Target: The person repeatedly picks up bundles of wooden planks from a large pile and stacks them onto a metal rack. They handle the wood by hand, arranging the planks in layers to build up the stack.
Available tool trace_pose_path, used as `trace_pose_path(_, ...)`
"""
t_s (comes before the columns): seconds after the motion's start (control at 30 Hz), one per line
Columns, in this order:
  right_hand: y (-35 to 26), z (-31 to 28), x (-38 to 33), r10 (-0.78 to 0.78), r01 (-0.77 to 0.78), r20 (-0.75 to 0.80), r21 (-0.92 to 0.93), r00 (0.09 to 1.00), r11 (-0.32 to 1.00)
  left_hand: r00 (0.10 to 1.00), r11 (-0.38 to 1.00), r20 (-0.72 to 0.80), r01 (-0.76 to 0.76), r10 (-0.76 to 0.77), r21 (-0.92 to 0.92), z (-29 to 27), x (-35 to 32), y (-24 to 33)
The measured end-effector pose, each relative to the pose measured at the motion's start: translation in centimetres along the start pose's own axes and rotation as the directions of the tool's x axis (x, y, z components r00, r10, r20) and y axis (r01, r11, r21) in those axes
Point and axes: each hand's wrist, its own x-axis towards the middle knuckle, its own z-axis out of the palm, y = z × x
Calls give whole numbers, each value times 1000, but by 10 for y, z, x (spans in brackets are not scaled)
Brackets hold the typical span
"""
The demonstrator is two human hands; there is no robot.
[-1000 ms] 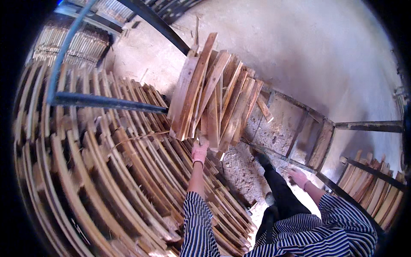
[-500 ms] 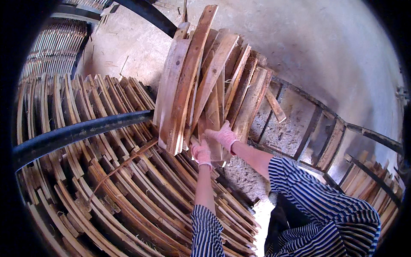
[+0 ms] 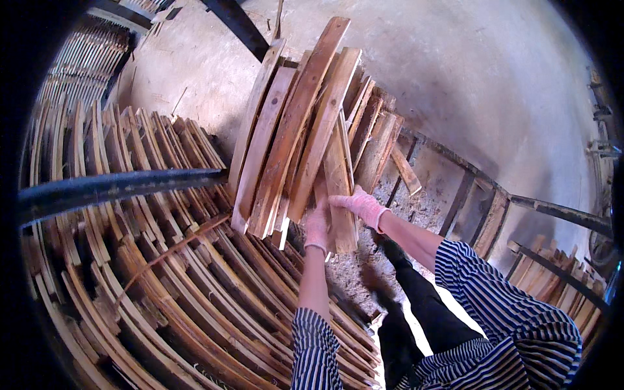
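big spread of curved wood slats (image 3: 149, 273) fills the left and bottom, w/ a dark metal bar (image 3: 123, 187) across it. a leaning bundle of planks (image 3: 292, 130) stands upright in the middle. step looks like pulling one short plank (image 3: 339, 195) out of it. left hand (image 3: 317, 227) fingers closed on its lower edge, right hand (image 3: 361, 205) fingers wrapped over its side. next move prob needs a firm hold while the rest is kept from tipping.
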Motion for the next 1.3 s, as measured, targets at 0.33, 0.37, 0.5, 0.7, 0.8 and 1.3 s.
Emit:
trace_pose_path(0.33, -69, -43, -188, -45, -189, 395, 534, 918, 824, 949, 977, 314, 37, 32, -211, 40, -135, 75)
trace_pose_path(0.37, -72, -62, -219, -32, -275, 439, 615, 898, 739, 944, 976, 330, 45, 29, -213, 46, -174, 78)
trace_pose_path(0.5, -54, -111, -292, 64, -430, 515, 632, 854, 645, 918, 952, 384, 198, -96, -235, 67, -300, 47)
trace_pose_path(0.7, -13, -104, -322, 283, -463, 505, 276, 815, 842, 927, 949, 214, 314, -309, 14, 91, -326, 13)
trace_pose_path(0.8, -21, -105, -349, 124, -337, 471, 402, 873, 851, 926, 955, 234, 292, -297, 60, 94, -344, 26)
trace_pose_path(1.3, 129, -55, -455, -444, 152, 254, 702, 859, 696, 805, 656, 193, -574, 561, 489, 35, -585, -107)
